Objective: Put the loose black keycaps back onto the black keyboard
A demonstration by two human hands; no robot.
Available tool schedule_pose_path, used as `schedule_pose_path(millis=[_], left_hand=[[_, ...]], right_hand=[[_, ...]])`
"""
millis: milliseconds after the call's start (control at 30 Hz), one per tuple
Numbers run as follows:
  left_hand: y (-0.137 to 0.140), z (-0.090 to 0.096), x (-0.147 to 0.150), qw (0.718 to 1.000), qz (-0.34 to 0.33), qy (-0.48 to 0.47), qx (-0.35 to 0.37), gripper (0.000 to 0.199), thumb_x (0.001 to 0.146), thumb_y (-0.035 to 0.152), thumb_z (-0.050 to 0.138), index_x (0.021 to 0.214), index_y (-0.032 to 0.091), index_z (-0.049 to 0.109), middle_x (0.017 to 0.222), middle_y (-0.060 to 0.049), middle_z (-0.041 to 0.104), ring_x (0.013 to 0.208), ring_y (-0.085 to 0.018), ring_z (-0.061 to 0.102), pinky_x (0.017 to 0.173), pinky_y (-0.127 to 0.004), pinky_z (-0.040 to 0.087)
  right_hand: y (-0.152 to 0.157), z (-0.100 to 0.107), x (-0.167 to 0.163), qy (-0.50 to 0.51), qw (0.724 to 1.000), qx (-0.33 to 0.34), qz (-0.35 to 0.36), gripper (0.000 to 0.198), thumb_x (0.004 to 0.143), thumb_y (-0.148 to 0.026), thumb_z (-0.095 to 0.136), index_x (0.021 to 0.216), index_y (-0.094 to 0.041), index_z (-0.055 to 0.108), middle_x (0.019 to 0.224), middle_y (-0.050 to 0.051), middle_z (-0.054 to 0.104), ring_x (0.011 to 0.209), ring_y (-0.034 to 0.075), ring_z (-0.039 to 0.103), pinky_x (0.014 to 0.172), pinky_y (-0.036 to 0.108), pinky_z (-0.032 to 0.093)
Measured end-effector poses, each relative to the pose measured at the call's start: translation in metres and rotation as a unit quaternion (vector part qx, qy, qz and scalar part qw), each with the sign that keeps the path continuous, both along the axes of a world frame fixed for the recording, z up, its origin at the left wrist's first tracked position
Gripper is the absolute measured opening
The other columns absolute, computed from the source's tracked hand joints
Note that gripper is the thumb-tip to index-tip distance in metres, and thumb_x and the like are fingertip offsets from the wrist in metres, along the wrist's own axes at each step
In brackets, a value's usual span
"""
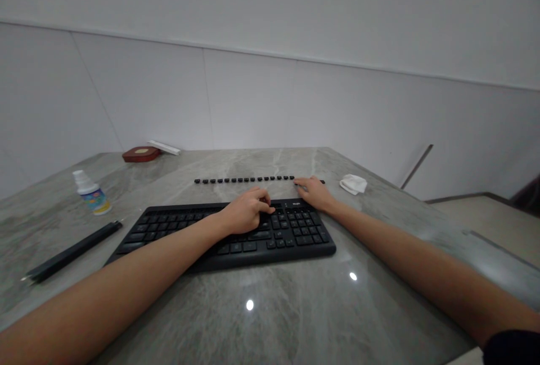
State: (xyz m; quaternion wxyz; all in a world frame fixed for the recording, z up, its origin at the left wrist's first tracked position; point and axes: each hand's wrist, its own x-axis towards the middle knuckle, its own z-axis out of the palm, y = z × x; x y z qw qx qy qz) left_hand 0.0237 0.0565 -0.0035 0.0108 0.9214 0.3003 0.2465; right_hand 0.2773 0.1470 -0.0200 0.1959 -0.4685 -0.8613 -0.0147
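A black keyboard [291, 251] lies on the grey marbled table, with bare gaps in its top row. My left hand [244, 211] rests over the upper right part, fingers curled and the thumb tip at the top row; whether anything small is between the fingers is hidden. Behind the keyboard runs a line of several small black keycaps [240, 180]. At the right part of that line is my right hand [314, 192], its fingertips bent down and together on a keycap, which they mostly cover. Another keycap [323, 181] shows just beyond this hand.
A crumpled white cloth or tissue [353, 184] lies to the right. On the left are a white-capped spray bottle [93, 196] and a long black bar [73, 251]. A red-brown case [140, 154] and a white strip [164, 147] sit near the wall [253, 100].
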Motion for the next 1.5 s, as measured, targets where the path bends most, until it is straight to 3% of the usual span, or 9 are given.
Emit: schedule_pose_path(millis=[133, 400, 567, 767, 900, 1133, 1267, 1367, 1500], left_hand=[[-0.001, 0.001, 0.0, 1.0, 0.001, -0.009, -0.007, 0.039, 0.069, -0.005, 0.044, 0.086, 0.016, 0.072, 0.096, -0.007, 0.061, 0.092, -0.018, 0.056, 0.085, -0.033, 0.048], [-0.003, 0.002, 0.0, 0.999, 0.029, -0.033, 0.015, 0.04, 0.062, -0.007, 0.039, 0.082, 0.012, 0.066, 0.087, -0.008, 0.06, 0.088, -0.019, 0.055, 0.082, -0.032, 0.049], [-0.002, 0.002, -0.001, 1.0, 0.006, -0.016, 0.017, 0.047, 0.063, -0.007, 0.04, 0.092, 0.015, 0.07, 0.093, -0.008, 0.06, 0.09, -0.019, 0.055, 0.082, -0.033, 0.048], [-0.001, 0.001, -0.001, 1.0, -0.001, -0.004, 0.002, 0.044, 0.066, -0.006, 0.041, 0.09, 0.014, 0.072, 0.093, -0.008, 0.061, 0.089, -0.019, 0.055, 0.082, -0.033, 0.048], [-0.002, 0.001, -0.001, 1.0, 0.019, -0.002, 0.011, 0.049, 0.064, -0.008, 0.04, 0.095, 0.013, 0.071, 0.086, -0.007, 0.059, 0.085, -0.018, 0.054, 0.078, -0.03, 0.048], [-0.004, 0.004, 0.0, 0.999, 0.038, 0.023, 0.011, 0.038, 0.074, -0.004, 0.044, 0.089, 0.014, 0.075, 0.07, -0.004, 0.053, 0.07, -0.015, 0.051, 0.066, -0.025, 0.044], [-0.005, 0.007, -0.001, 0.998, 0.04, 0.037, 0.013, 0.047, 0.067, -0.006, 0.042, 0.093, 0.016, 0.075, 0.068, -0.003, 0.056, 0.068, -0.014, 0.053, 0.065, -0.024, 0.046], [-0.005, 0.009, -0.002, 0.998, 0.027, 0.047, 0.045, 0.049, 0.064, -0.006, 0.041, 0.093, 0.015, 0.074, 0.069, -0.004, 0.061, 0.07, -0.015, 0.056, 0.068, -0.025, 0.048], [-0.004, 0.009, -0.002, 0.993, 0.004, 0.069, 0.095, 0.046, 0.062, -0.004, 0.042, 0.087, 0.014, 0.075, 0.065, -0.005, 0.064, 0.065, -0.016, 0.055, 0.065, -0.026, 0.048]], right_hand=[[0.002, -0.002, 0.002, 0.003, 1.0, 0.01, 0.0, 0.034, 0.085, -0.014, 0.048, 0.113, -0.014, 0.067, 0.118, 0.01, 0.066, 0.108, 0.024, 0.06, 0.098, 0.036, 0.041], [-0.004, 0.003, -0.002, 0.034, 0.999, 0.019, -0.009, 0.02, 0.083, -0.022, 0.06, 0.095, -0.022, 0.076, 0.083, 0.004, 0.073, 0.079, 0.019, 0.063, 0.079, 0.031, 0.048], [-0.007, 0.008, -0.005, 0.026, 1.0, -0.002, 0.005, 0.018, 0.083, -0.022, 0.062, 0.094, -0.018, 0.075, 0.088, 0.006, 0.073, 0.081, 0.019, 0.064, 0.081, 0.031, 0.047], [-0.008, 0.01, -0.007, 0.053, 0.997, -0.041, -0.042, 0.015, 0.08, -0.02, 0.064, 0.088, -0.019, 0.075, 0.086, 0.005, 0.073, 0.078, 0.018, 0.066, 0.078, 0.028, 0.048], [-0.011, 0.012, -0.008, 0.065, 0.995, -0.05, -0.051, 0.013, 0.079, -0.018, 0.063, 0.084, -0.017, 0.075, 0.083, 0.006, 0.073, 0.076, 0.018, 0.065, 0.075, 0.027, 0.048], [-0.01, 0.012, -0.008, 0.084, 0.991, -0.082, -0.057, 0.01, 0.075, -0.014, 0.063, 0.077, -0.015, 0.072, 0.078, 0.005, 0.071, 0.072, 0.015, 0.063, 0.069, 0.024, 0.044], [-0.017, 0.017, -0.012, 0.095, 0.991, -0.078, -0.058, 0.009, 0.073, -0.013, 0.063, 0.075, -0.016, 0.071, 0.076, 0.003, 0.07, 0.071, 0.014, 0.061, 0.068, 0.024, 0.043], [-0.034, 0.021, -0.021, 0.145, 0.988, -0.052, -0.015, 0.006, 0.07, -0.017, 0.065, 0.074, -0.018, 0.07, 0.072, 0.001, 0.066, 0.068, 0.014, 0.057, 0.067, 0.025, 0.043], [-0.059, 0.019, -0.033, 0.205, 0.965, -0.067, 0.147, 0.004, 0.072, -0.017, 0.065, 0.075, -0.017, 0.066, 0.078, 0.001, 0.067, 0.071, 0.013, 0.058, 0.069, 0.025, 0.045]])
